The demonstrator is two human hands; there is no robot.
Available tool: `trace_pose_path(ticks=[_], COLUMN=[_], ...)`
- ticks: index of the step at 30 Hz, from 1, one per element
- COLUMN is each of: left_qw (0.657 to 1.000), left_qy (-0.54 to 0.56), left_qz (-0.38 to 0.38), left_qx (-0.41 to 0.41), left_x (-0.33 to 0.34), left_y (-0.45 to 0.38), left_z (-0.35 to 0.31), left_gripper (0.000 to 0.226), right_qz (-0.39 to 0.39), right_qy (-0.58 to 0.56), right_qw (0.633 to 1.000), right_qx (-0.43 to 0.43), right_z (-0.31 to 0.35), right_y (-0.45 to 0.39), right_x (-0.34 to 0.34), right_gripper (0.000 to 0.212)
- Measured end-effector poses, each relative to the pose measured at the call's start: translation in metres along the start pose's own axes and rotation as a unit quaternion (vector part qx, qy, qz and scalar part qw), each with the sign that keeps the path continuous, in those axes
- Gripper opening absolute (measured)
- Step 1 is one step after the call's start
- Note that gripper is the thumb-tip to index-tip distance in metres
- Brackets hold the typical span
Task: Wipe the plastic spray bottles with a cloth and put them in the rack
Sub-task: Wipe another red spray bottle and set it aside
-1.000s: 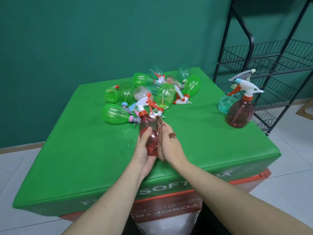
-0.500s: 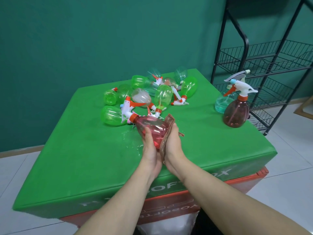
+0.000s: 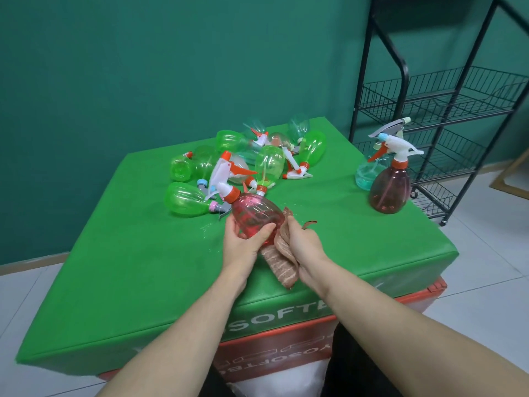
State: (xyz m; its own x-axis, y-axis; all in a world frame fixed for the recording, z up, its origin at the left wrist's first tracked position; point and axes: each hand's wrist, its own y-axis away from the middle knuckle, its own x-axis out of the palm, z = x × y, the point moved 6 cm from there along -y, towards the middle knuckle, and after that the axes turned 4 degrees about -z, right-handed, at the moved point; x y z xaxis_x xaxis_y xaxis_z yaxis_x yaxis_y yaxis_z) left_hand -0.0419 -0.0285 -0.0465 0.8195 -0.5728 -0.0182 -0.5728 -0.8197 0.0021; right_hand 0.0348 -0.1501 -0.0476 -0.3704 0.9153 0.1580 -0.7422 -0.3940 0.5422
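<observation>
My left hand grips a red bottle, fingers and thumb curled round its body, nozzle tilted up-left. My right hand pinches the cloth against the bottle's base. This bottle is above the green pad, just in front of the bottle pile. Right of the pile, two bottles stand upright near the rack.
</observation>
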Motion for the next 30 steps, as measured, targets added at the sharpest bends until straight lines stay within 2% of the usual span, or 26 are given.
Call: trace_pose_path(ticks=[6,12,19,23,30], left_qw=[1.000,0.998,0.990,0.981,0.970], left_qy=[-0.024,-0.041,-0.089,-0.127,-0.161], left_qz=[0.002,0.050,0.110,0.149,0.179], left_qx=[0.000,-0.020,-0.002,0.010,0.035], left_x=[0.021,0.071,0.155,0.206,0.275], left_y=[-0.003,0.009,0.033,0.045,0.058], left_z=[-0.012,-0.017,-0.016,-0.009,0.003], left_gripper=[0.063,0.069,0.076,0.082,0.084], right_qz=[0.013,0.019,-0.034,-0.122,-0.152], right_qy=[0.009,-0.097,-0.159,-0.141,-0.188], right_qw=[0.999,0.994,0.983,0.978,0.968], right_qx=[-0.036,-0.050,-0.085,-0.089,-0.062], right_z=[0.015,0.033,0.058,0.062,0.051], right_y=[-0.009,-0.011,-0.010,-0.007,-0.005], right_x=[-0.043,-0.109,-0.200,-0.257,-0.314], right_gripper=[0.041,0.038,0.031,0.059,0.046])
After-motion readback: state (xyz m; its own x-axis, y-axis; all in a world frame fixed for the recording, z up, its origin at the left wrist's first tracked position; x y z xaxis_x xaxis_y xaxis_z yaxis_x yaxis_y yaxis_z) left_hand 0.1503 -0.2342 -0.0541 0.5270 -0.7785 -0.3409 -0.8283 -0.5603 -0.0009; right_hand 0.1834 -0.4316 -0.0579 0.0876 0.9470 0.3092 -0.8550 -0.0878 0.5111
